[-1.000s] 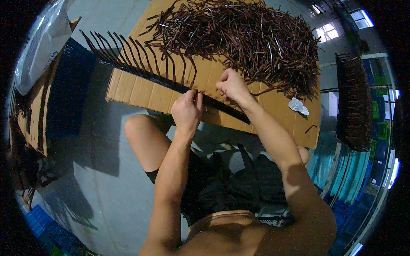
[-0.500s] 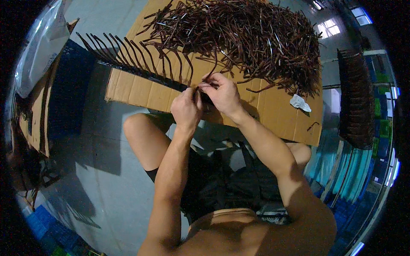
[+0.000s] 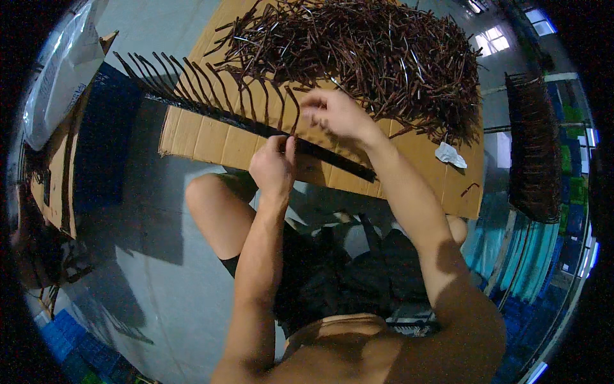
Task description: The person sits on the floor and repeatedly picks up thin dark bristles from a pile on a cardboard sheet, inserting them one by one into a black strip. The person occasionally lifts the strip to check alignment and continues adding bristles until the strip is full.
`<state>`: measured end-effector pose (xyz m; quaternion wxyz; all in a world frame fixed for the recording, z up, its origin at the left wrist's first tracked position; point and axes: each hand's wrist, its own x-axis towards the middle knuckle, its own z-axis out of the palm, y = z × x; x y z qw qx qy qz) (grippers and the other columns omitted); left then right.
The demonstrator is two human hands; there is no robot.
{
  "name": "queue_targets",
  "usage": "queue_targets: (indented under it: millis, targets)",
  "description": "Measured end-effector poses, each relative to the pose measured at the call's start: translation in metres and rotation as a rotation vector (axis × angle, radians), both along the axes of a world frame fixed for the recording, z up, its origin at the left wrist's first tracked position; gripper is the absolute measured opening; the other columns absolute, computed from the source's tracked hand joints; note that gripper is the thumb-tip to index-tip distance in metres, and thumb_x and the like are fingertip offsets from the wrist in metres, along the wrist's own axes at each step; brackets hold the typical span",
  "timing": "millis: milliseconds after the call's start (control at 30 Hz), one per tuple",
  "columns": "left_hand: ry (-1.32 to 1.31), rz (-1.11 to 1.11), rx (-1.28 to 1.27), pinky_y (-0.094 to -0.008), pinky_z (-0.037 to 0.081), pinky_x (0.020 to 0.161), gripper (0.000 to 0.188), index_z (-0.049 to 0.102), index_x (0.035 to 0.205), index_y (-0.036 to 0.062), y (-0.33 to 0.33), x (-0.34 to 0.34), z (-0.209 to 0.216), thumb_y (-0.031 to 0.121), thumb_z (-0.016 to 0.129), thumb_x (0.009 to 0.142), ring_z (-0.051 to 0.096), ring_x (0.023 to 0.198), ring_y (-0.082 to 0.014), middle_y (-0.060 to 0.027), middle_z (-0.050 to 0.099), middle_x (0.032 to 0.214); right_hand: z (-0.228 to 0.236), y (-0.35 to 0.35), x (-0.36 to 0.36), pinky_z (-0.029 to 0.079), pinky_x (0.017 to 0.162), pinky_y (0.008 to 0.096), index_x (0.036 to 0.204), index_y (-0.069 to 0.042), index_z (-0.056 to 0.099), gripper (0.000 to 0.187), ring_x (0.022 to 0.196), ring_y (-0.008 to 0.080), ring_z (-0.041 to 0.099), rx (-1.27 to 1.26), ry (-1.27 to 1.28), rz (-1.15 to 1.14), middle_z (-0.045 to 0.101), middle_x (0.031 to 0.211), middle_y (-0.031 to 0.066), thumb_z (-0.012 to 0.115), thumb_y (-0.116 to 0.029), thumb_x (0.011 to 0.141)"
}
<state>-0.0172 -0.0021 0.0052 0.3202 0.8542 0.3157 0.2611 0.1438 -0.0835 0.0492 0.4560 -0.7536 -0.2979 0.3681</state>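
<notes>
A long dark bar (image 3: 336, 164) runs slantwise across the near edge of the cardboard, with a row of thin, curved dark-brown rods (image 3: 228, 96) standing up from its left part. My left hand (image 3: 272, 168) is closed on the bar, its thumb and fingertips at the foot of the rightmost rod (image 3: 295, 112). Above the bar, just right of that rod, is my right hand (image 3: 342, 116). Its fingers are stretched out, a little blurred, and nothing shows in them. To the right of my left hand, the bar carries no rods.
A big heap of loose brown rods (image 3: 371, 57) covers the far part of the cardboard sheet (image 3: 441, 185). Crumpled white paper (image 3: 450, 155) lies near its right side. A rack of dark rods (image 3: 534, 147) stands at right; a cardboard box with plastic (image 3: 61, 83) is at left.
My right hand has come off the bar and moved up and right, baring the bar's right end. The rightmost rod now stands free of it. My left hand stays at the bar.
</notes>
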Motion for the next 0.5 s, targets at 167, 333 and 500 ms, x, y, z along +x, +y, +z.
queue_targets:
  millis: [167,333,500]
  targets:
    - [-0.109,-0.064,-0.104,-0.0365,0.051,0.061,0.019,0.069,0.089,0.0045,0.001,-0.001,0.002,0.023,0.065,0.085,0.066,0.068,-0.032,-0.0162,0.067,0.075,-0.028,0.033,0.03,0.051,0.064,0.0356,0.091,0.0,0.064,0.031,0.069,0.025,0.064,-0.296,-0.496,-0.243,0.065,0.076,0.0143,0.054,-0.03,0.091]
    - [-0.095,-0.122,-0.102,-0.0397,0.05,0.063,0.016,0.066,0.085,0.0065,-0.006,0.002,-0.004,0.022,0.063,0.082,0.063,0.069,-0.0331,-0.0139,0.065,0.075,-0.041,0.019,0.019,0.05,0.073,0.0488,0.09,0.0,0.065,0.037,0.082,0.0394,0.064,-0.43,-0.649,-0.119,0.066,0.086,0.023,0.06,-0.036,0.084]
    - [-0.059,-0.119,0.003,-0.0423,0.047,0.059,0.016,0.061,0.077,0.006,-0.005,0.001,-0.002,0.021,0.063,0.083,0.06,0.066,-0.0343,-0.0138,0.062,0.071,-0.015,-0.003,-0.006,0.05,0.064,0.0392,0.084,0.001,0.059,0.018,0.07,0.0297,0.064,-0.407,-0.346,-0.104,0.064,0.073,0.0182,0.062,-0.017,0.079]
